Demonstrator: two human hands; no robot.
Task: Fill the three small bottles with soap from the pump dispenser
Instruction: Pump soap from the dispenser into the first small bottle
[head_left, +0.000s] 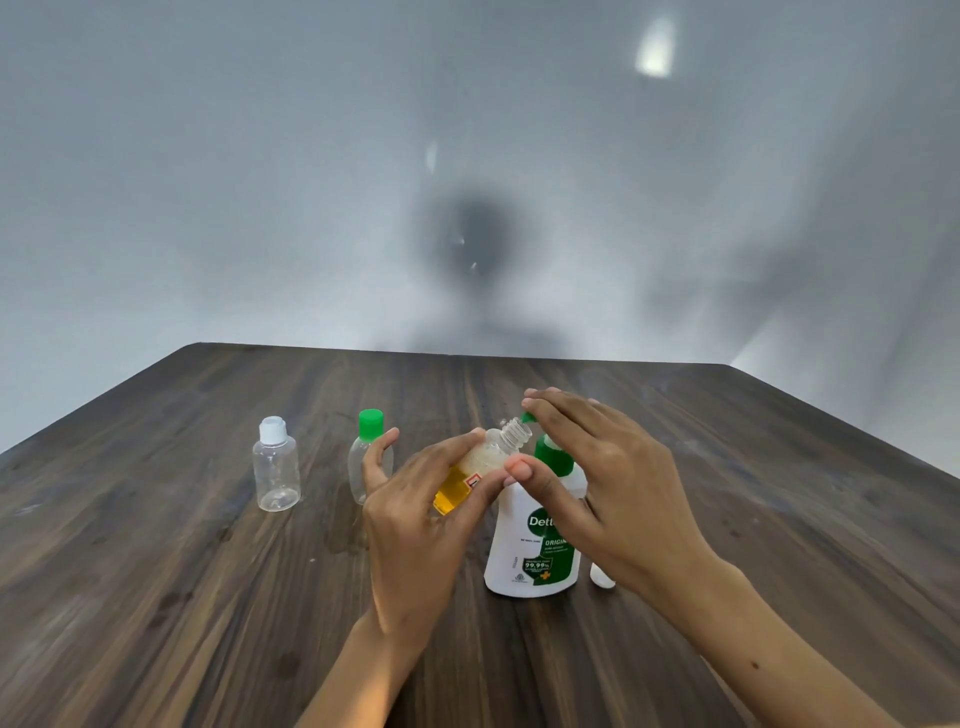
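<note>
Filling first small bottle (483, 457), tilted in left hand (421, 519) grip, mouth at pump dispenser (535, 540) spout. Right hand (597, 478) flat on pump, fingers straight. Next: steady press, neck kept under spout.

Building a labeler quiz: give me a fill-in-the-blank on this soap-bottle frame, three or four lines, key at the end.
1. The left hand holds the tilted small bottle partly filled with ____ liquid.
2. The right hand rests on the ____ head of the pump dispenser.
3. The far-left clear bottle has a ____ cap.
4. The middle bottle on the wooden table has a ____ cap.

Missing words: yellow; green; white; green
</note>
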